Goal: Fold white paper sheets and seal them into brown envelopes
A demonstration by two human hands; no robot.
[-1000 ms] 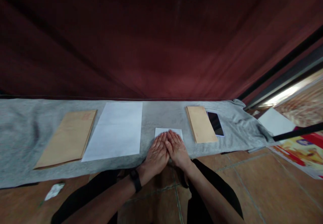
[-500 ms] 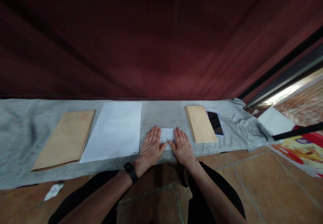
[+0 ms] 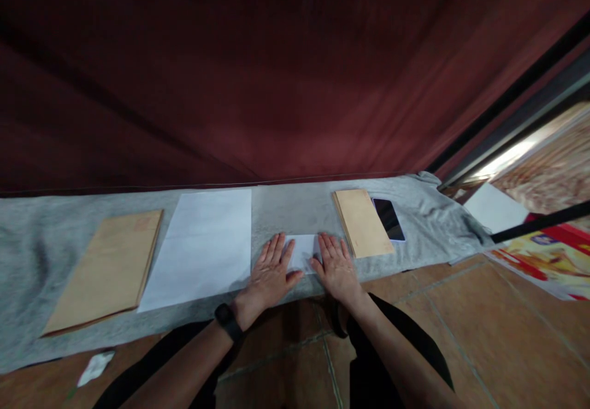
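A small folded white paper [image 3: 303,253] lies flat on the grey cloth, partly covered by both hands. My left hand [image 3: 270,273], with a dark band on its wrist, rests flat across the paper's left end, fingers stretched out and thumb pointing right. Over the right end lies my right hand [image 3: 338,267], palm down with its fingers extended. Just right of that hand is a small stack of tan envelopes [image 3: 366,223]. Large white sheets [image 3: 203,246] lie to the left of my left hand.
Bigger brown envelopes [image 3: 106,267] lie at the far left of the grey cloth [image 3: 295,209]. A phone [image 3: 389,218] sits beside the small envelopes. Dark red fabric [image 3: 276,89] rises behind. A crumpled white scrap [image 3: 96,367] and a colourful printed box [image 3: 553,261] are on the tiled floor.
My hands have moved apart along the folded paper, the left one sliding left, so more of the paper shows between them. The view has tilted slightly.
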